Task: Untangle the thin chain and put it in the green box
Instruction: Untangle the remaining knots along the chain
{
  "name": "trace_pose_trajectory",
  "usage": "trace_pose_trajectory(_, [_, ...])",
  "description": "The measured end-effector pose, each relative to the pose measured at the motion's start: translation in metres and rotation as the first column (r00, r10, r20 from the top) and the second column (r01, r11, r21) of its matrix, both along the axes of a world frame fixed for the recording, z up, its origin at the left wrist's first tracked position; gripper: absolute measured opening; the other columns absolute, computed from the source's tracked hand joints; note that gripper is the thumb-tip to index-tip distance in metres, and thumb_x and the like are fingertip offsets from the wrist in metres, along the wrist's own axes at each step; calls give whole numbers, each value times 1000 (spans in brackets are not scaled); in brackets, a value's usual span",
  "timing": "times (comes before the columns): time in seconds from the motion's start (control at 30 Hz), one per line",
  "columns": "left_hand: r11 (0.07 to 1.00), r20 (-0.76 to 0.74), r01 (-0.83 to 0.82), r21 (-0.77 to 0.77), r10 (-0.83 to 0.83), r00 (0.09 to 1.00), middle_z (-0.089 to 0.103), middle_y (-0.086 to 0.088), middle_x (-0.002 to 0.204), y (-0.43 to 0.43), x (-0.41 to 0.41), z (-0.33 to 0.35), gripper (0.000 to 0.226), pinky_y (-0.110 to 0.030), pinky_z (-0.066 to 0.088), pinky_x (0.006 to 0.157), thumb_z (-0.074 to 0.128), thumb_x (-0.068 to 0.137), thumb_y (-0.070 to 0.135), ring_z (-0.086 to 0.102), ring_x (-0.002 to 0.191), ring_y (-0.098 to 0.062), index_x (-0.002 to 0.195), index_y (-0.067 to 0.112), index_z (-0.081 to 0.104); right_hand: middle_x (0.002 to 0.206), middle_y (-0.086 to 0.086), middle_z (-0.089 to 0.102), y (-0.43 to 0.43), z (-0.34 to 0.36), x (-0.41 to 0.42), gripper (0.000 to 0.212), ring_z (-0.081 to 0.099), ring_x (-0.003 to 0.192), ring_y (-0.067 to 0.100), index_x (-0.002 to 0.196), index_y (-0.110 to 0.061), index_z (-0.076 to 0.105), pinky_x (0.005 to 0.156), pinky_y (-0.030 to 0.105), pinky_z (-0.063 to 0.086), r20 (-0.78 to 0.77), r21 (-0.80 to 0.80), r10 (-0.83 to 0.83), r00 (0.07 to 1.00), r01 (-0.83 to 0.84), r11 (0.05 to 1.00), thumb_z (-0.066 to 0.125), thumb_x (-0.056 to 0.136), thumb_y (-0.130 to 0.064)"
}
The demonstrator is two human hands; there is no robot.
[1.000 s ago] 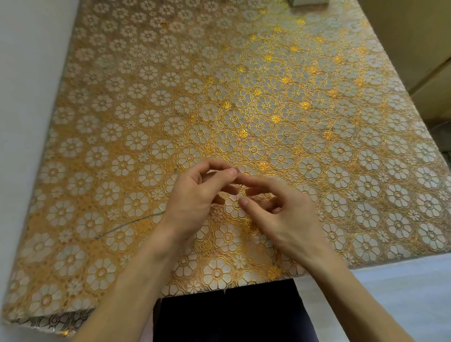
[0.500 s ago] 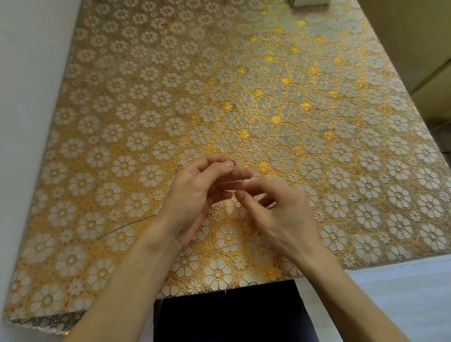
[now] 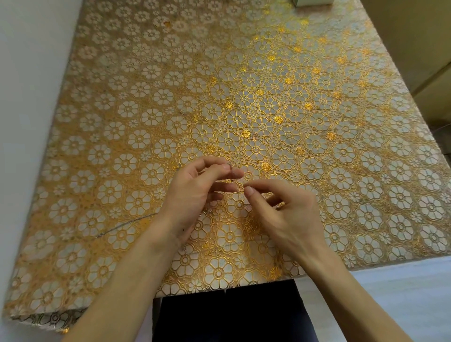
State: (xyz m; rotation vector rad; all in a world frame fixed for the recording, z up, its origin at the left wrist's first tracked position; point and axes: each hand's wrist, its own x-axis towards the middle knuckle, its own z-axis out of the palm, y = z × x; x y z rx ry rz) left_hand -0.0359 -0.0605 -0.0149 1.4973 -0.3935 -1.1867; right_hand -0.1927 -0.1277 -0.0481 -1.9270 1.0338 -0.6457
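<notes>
Toward 6 o'clock on the table [image 3: 366, 122]: we work with both bare hands close together, just inside the near edge.
Surface: a flowered gold cloth [image 3: 146, 73] covers the whole top and shines brightest from the middle out to 1 o'clock.
Left grip [image 3: 192, 195]: fingers curled, thumb and forefinger pinching the thin chain [image 3: 127, 224] at its bunched end.
Right grip [image 3: 290, 217]: thumb and forefinger pressed tip to tip on the chain, just beside the left fingertips; the strand there is almost too fine to see.
Loose length: it trails from under our left wrist toward 8 o'clock, lying flat on the cloth.
Far end: a pale greenish box [image 3: 314, 2] at 12 o'clock, cut by the frame, well apart from our hands.
Room: white wall [image 3: 24, 97] along 9 o'clock; beige cupboard [image 3: 415, 36] at 2 o'clock; pale floor [image 3: 402, 293] at 4 o'clock; our dark clothing [image 3: 231, 315] at 6 o'clock, below the table.
Edges: the near edge runs under our forearms; the cloth curls over the corner at 7 o'clock; the right edge slants from 1 to 4 o'clock.
Open room: the cloth spreads wide from 10 through 3 o'clock beyond our fingertips.
</notes>
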Motion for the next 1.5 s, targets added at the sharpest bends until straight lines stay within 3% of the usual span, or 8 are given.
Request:
trace_pose_trajectory(0.13, [1000,186,22,-13,-19,982,78,0,98,3,1,-8,5,-29,48,69,60,97,14,69,85,-17,94,17,63,78,-22,71,-3,4,-7,9,68,67,7,92,-29,78,56,10,43,28,9,-58,998,58,998,74,91,-22])
trace_pose_trajectory(0.3, [983,310,162,-82,-130,942,77,3,102,1,-5,-15,5,-21,51,85,62,95,12,69,99,-4,92,9,62,83,-2,72,-7,13,-18,5,67,58,15,88,-26,72,50,34,52,209,220,-99,973,52,974,69,91,-23])
trace_pose_trajectory(0.5, [942,238,308,-131,-272,932,78,-1,100,-7,-17,-19,8,-23,51,82,50,89,19,70,106,-11,91,12,52,83,6,70,-14,12,-31,8,58,52,20,87,-13,65,45,23,44,383,469,-195,903,-7,883,60,87,-20])
trace_pose_trajectory(0.67, [948,307,306,-88,-266,914,75,-3,81,-9,-23,-21,10,-48,56,82,58,87,26,72,86,-25,93,18,58,82,5,70,-17,7,-43,7,57,53,18,85,-15,65,45,21,43,362,464,-207,909,16,885,60,87,-20])
trace_pose_trajectory(0.93, [922,623,375,93,-348,701,67,13,87,-7,-19,-21,15,-33,54,73,66,91,30,64,78,-11,103,37,62,79,-2,68,-26,-2,-55,9,61,59,21,83,-33,65,49,46,51,149,99,-130,980,116,988,63,90,-28])
trace_pose_trajectory(1.07, [888,846,431,158,-347,405,64,19,87,-12,-18,-27,19,-35,54,74,61,89,32,61,80,-5,108,32,62,79,-15,66,-34,-9,-57,4,60,68,12,86,-26,67,60,26,47,-28,-192,-83,996,77,978,66,89,-24])
trace_pose_trajectory(1.23, [873,949,442,207,-288,125,67,7,100,-14,-20,-43,21,-46,50,82,64,88,26,62,95,-23,109,22,67,97,2,69,-44,-23,-66,12,59,92,28,89,-14,73,84,38,47,-244,-458,-97,965,-26,889,67,88,-24])
trace_pose_trajectory(1.5, [902,961,387,190,-251,112,65,0,106,-26,-21,-46,25,-46,48,82,68,86,34,58,96,-24,106,21,73,106,7,66,-44,-28,-74,18,56,99,27,99,-11,72,90,37,46,-272,-470,-162,948,16,882,70,86,-23])
